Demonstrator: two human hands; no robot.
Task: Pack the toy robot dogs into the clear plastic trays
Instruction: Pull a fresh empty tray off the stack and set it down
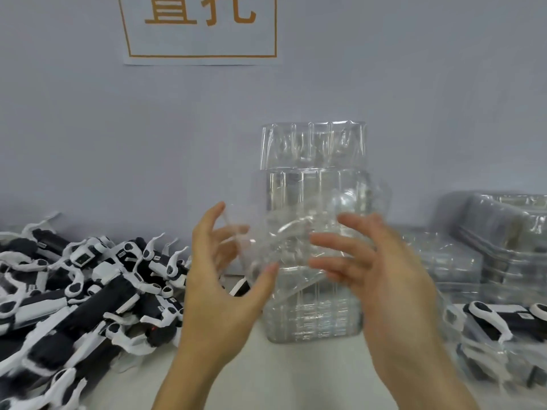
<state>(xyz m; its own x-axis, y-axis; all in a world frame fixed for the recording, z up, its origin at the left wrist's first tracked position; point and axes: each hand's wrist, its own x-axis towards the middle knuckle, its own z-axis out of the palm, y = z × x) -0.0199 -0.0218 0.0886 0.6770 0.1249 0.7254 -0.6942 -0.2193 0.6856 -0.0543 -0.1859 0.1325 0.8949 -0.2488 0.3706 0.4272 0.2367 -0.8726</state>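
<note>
Blurring clear tray, hands' grip unclear

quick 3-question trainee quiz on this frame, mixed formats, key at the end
1. True or false: a toy dog already sits in the clear tray held between the left hand and right hand.
2. Where is the loose pile of robot dogs? A) the person's left B) the person's right C) on the wall sign
3. What stands upright behind the hands?

Key: 1 false; 2 A; 3 a tall stack of trays.
</note>
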